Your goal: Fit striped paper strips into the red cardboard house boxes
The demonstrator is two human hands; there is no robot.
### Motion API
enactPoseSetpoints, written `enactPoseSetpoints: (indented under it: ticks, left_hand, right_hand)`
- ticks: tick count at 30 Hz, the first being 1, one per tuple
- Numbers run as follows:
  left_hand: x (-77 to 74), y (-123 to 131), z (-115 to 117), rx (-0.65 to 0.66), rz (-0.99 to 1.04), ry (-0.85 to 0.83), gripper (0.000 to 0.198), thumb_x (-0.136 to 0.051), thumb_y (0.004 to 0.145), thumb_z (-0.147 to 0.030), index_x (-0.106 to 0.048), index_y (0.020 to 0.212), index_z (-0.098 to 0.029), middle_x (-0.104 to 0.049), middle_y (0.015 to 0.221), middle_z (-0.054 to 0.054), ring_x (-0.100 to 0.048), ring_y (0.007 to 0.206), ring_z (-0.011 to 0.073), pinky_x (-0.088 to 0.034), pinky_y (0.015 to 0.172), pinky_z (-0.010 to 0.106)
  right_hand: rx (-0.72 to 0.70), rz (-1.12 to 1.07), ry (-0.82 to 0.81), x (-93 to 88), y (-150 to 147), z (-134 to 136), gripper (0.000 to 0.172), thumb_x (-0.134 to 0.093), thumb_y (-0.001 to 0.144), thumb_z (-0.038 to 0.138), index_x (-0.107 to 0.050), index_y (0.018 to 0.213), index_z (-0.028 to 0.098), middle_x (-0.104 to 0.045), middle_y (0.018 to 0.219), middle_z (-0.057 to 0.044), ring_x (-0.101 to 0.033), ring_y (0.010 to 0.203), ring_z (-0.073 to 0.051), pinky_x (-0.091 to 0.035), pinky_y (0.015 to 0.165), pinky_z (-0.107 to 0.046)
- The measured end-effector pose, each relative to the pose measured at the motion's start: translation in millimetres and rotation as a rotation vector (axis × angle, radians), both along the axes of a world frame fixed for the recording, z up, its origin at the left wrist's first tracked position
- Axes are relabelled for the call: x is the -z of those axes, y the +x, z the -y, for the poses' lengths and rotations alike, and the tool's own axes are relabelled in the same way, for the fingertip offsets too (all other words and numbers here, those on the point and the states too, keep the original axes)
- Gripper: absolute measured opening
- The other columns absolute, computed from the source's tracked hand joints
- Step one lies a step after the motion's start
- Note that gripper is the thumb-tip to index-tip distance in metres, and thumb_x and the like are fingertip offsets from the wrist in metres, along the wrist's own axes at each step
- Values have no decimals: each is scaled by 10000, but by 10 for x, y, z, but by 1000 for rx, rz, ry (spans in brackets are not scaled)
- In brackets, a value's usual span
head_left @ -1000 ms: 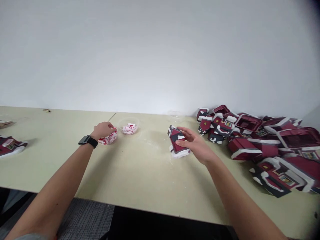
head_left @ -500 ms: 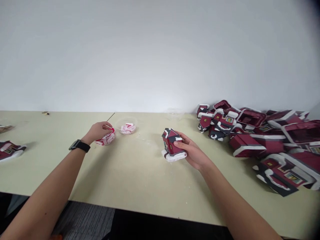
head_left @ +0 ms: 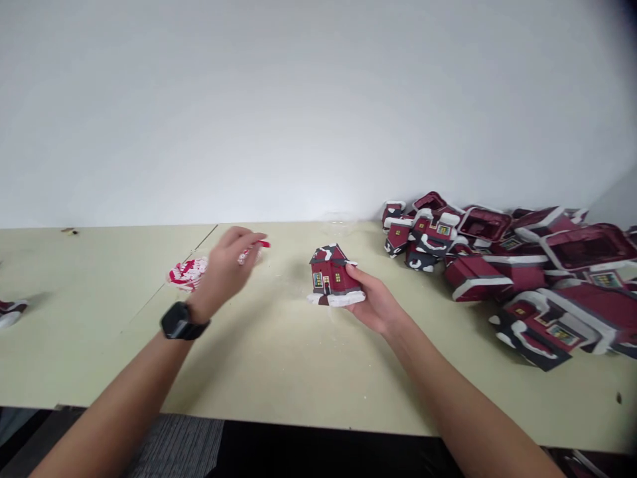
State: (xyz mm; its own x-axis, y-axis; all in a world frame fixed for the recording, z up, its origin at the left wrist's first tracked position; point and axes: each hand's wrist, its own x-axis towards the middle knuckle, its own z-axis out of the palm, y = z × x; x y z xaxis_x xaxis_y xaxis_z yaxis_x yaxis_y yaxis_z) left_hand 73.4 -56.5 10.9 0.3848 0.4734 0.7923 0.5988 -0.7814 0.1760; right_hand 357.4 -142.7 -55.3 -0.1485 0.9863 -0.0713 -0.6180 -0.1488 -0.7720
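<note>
Our left hand [head_left: 225, 271] pinches a red strip [head_left: 263, 244], our right hand [head_left: 375, 302] one miniature house [head_left: 332, 280]; untouched houses [head_left: 478, 277] lie toward the desk [head_left: 293, 378]'s right edge.

A plain, pale grey-white painted wall [head_left: 298, 119] fills the upper half of the view and meets the far edge of a long bench with a smooth, pale yellow-green top [head_left: 288, 372]. Past the bench's far right corner, a slightly darker strip of wall [head_left: 620, 192] meets it at an angle. A thin dark seam [head_left: 208, 235] slants from the far edge toward the near left, growing faint. Below the near edge lies grey carpet with fine dark stripes [head_left: 174, 445]. Soft light brightens the wall just above the far edge's middle.
</note>
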Motion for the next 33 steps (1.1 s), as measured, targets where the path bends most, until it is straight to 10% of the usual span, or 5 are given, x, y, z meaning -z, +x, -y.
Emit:
enactPoseSetpoints:
  ticks: [6,15,23,33]
  left_hand:
    - [354,959,272,281,274,-23,110,-652,1004,-193,-744,1062,-206,-740,1009,71,-700,939,174,-597,848,327]
    - [669,936,196,390,508,-553,196,-772,916,-256,-785,1108,-216,-783,1071,80,-749,987,196,-610,934,362]
    - [579,824,247,353,285,-119,199,-716,960,-163,-800,1120,-246,-784,1012,56,-725,906,157,-587,807,299]
    - [555,826,305,326,265,4,241,-688,983,-171,-790,1173,-278,-769,947,41,-709,838,144,-592,740,300]
  right_hand:
    - [29,-103,52,-55,-21,18,368,-659,977,477,-719,1228,214,-770,1292,-94,-732,1162,-304,-593,1016,-528]
    - [170,16,140,-40,-100,34,536,-880,785,395,-696,1273,269,-770,1253,-48,-726,1122,-293,-566,980,-434]
    - [88,-9,78,-48,-125,75,464,-818,852,441,-719,1257,240,-762,1292,-60,-697,1203,-301,-556,1023,-435]
    - [-19,-23,72,-118,-117,109,390,-654,982,509,-721,1247,231,-769,1283,-97,-700,1233,-310,-569,1067,-537]
